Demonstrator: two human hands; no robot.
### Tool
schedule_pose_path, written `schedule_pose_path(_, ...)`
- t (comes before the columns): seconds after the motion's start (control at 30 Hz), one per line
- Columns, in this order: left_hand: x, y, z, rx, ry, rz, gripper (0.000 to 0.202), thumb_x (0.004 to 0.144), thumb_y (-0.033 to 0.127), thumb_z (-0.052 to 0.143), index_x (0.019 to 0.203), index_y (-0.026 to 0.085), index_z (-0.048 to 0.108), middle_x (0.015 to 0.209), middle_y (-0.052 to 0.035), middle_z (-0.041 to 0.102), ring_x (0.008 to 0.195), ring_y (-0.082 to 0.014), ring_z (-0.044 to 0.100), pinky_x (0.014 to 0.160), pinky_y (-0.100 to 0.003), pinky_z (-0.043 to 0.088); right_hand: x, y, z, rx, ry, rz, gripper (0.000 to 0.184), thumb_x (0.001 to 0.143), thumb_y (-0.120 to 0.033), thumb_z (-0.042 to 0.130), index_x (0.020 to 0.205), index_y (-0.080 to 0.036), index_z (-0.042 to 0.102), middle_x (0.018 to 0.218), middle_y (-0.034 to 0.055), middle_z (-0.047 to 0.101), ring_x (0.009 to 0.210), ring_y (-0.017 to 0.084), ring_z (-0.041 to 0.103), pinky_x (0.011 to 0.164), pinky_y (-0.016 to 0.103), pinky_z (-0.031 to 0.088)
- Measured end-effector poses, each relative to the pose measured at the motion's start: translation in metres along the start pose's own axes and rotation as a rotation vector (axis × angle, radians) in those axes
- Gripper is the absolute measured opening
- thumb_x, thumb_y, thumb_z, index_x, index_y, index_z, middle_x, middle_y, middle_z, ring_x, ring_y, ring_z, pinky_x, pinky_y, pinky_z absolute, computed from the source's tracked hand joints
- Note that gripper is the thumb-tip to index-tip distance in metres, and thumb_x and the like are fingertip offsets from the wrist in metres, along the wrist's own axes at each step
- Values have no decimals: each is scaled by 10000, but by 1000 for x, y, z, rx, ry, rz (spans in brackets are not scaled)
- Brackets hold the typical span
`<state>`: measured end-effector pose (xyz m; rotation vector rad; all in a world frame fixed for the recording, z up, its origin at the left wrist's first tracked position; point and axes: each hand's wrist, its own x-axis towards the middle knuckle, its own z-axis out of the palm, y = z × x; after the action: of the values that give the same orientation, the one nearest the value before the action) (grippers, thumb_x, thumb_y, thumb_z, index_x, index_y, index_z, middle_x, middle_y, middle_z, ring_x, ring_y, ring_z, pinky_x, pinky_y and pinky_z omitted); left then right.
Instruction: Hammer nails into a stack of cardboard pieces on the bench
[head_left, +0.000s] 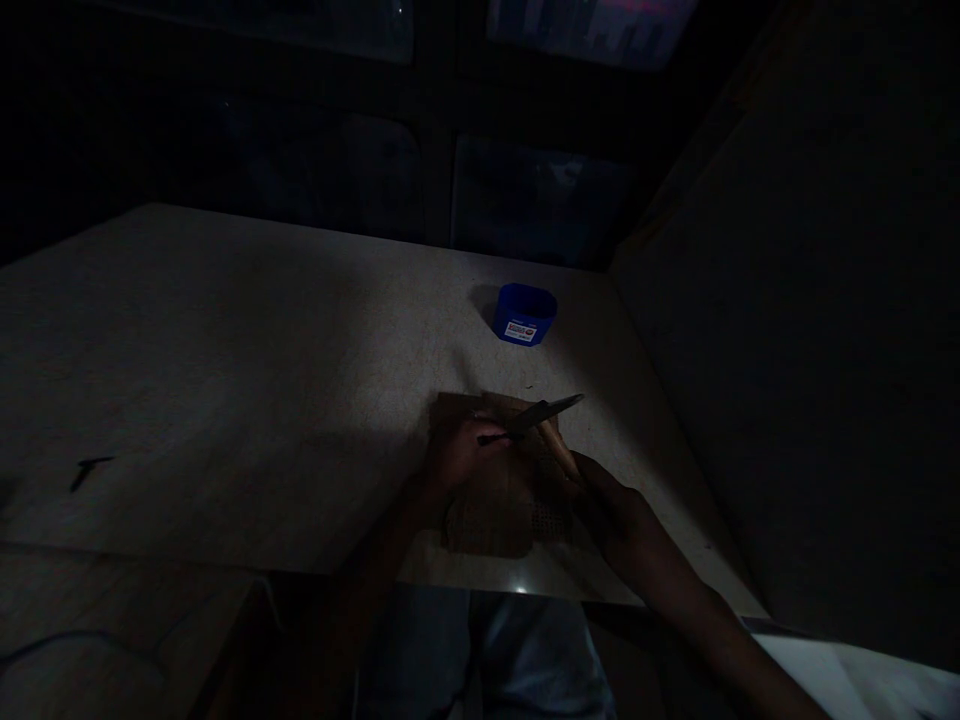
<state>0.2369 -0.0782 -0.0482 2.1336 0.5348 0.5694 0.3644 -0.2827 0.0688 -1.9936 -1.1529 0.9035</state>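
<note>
The scene is very dim. My right hand (611, 500) is closed round the light wooden handle (556, 447) of a tool. At its upper end lies a long, tapered metal piece (559, 406), crossing the handle like a hammer head; how the two join is unclear. To the left, the fingers of my left hand (461, 447) pinch a thin dark piece (493, 439) just beside the metal. Beneath both hands, a flattened sheet of brown cardboard (487, 525) with some print lies on the pale table (262, 400).
A blue plastic tub (525, 318) with a white label stands beyond the cardboard. Far left on the table is a small dark T-shaped object (90, 470). A dark panel or wall (810, 350) rises along the right side. A cable (90, 635) lies at the lower left.
</note>
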Motion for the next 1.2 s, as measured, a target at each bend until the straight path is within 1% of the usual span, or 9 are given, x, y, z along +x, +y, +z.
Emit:
schedule_pose_path(0.13, 0, 1, -2, 76, -26, 5, 148, 874, 281, 704, 773, 194, 769, 810, -21, 684, 764, -152, 625, 676, -256, 459, 4, -1, -5, -95, -71, -2, 515, 993, -457, 410, 1392, -174, 572, 999, 126, 796, 890, 298, 765, 681, 314, 558)
schedule_pose_path(0.23, 0, 4, -3, 56, -21, 5, 152, 890, 299, 688, 819, 207, 787, 819, -21, 683, 769, -152, 623, 680, -257, 454, 3, -7, -11, -89, -74, -35, 510, 995, -463, 417, 1378, -164, 574, 937, 115, 795, 851, 280, 765, 674, 295, 551)
schedule_pose_path(0.37, 0, 5, -2, 26, -15, 9, 148, 895, 328, 686, 898, 237, 804, 833, -20, 695, 808, -160, 628, 703, -257, 464, 4, -10, -11, -78, 2, -55, 517, 1000, -479, 414, 1372, -156, 569, 1025, 126, 786, 851, 254, 762, 675, 273, 550)
schedule_pose_path(0.53, -1, 2, -1, 49, -33, -12, 193, 891, 340, 688, 790, 210, 790, 827, -27, 689, 806, -155, 627, 689, -247, 461, 9, -2, -7, -131, -103, -12, 499, 987, -413, 415, 1388, -159, 572, 1011, 127, 796, 863, 281, 770, 661, 296, 556)
schedule_pose_path(0.6, -1, 1, -1, 39, -26, -11, 186, 895, 344, 685, 827, 213, 798, 838, -32, 695, 814, -157, 628, 703, -253, 465, 9, -4, -8, -109, -81, -36, 492, 983, -412, 427, 1371, -156, 587, 1027, 126, 794, 884, 279, 767, 683, 295, 561)
schedule_pose_path(0.7, -1, 1, -1, 26, -16, 30, 187, 902, 354, 680, 908, 222, 811, 837, -40, 703, 815, -167, 630, 723, -274, 471, 7, -11, -13, -79, 12, -89, 505, 979, -456, 451, 1354, -150, 595, 1055, 120, 786, 904, 262, 758, 721, 285, 570)
schedule_pose_path(0.8, -1, 2, -2, 28, -2, 55, 180, 899, 350, 688, 944, 229, 814, 815, -43, 711, 828, -177, 635, 743, -290, 478, 6, -17, -16, -84, 69, -95, 509, 974, -470, 462, 1336, -143, 607, 1001, 107, 793, 814, 242, 754, 671, 270, 570)
schedule_pose_path(1.07, -1, 3, -1, -9, 19, 6, 157, 883, 337, 710, 947, 232, 807, 946, -53, 754, 899, -188, 682, 816, -309, 525, 2, -4, -14, -68, 29, -63, 491, 971, -463, 472, 1338, -166, 608, 1033, 115, 793, 856, 265, 763, 674, 278, 568)
schedule_pose_path(1.2, 0, 4, -1, -24, 39, -2, 137, 858, 305, 736, 952, 223, 794, 971, -50, 761, 923, -193, 693, 862, -321, 528, 0, -2, -9, -39, 2, -34, 513, 987, -509, 452, 1346, -172, 598, 1060, 114, 789, 927, 273, 759, 694, 280, 569)
